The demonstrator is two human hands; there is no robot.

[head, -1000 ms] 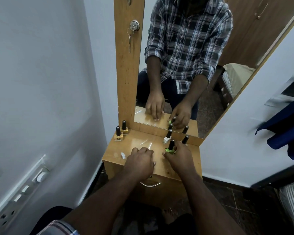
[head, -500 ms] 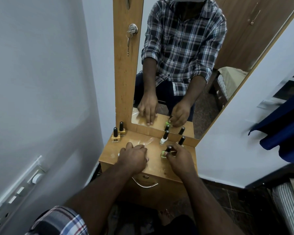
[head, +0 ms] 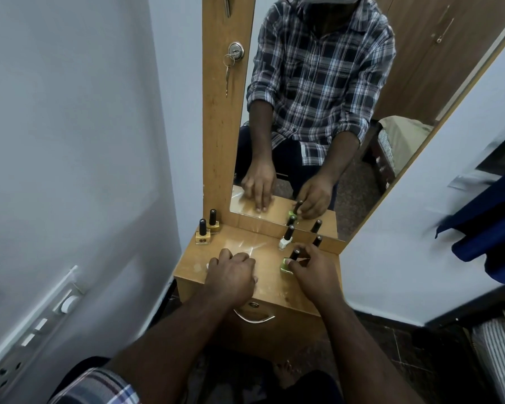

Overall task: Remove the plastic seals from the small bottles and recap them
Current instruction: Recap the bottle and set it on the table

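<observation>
One tall mirror (head: 318, 112), wood-framed; glossy wooden tabletop (head: 268, 284); left hand (head: 231, 275), fingers flat on it; right hand (head: 312, 272) pinching square green bottle (head: 286, 265) at tabletop's right; white bottle (head: 285, 242) behind; two yellow bottles (head: 206, 233), black-capped, back-left.

- Green bottle (head: 286, 265) with a black cap, at 3 o'clock on the tan wooden table (head: 271, 290).
- White bottle (head: 284, 242), black cap, at 1 o'clock.
- 2 mustard-yellow bottles (head: 202, 236), black caps, at 10 o'clock.
- Shirt (head: 321, 71) in the mirror (head: 420, 112): navy, white and grey plaid.
- Walls (head: 70, 141) pale grey-blue.
- Cloth (head: 490, 225) at 3 o'clock: dark blue.
</observation>
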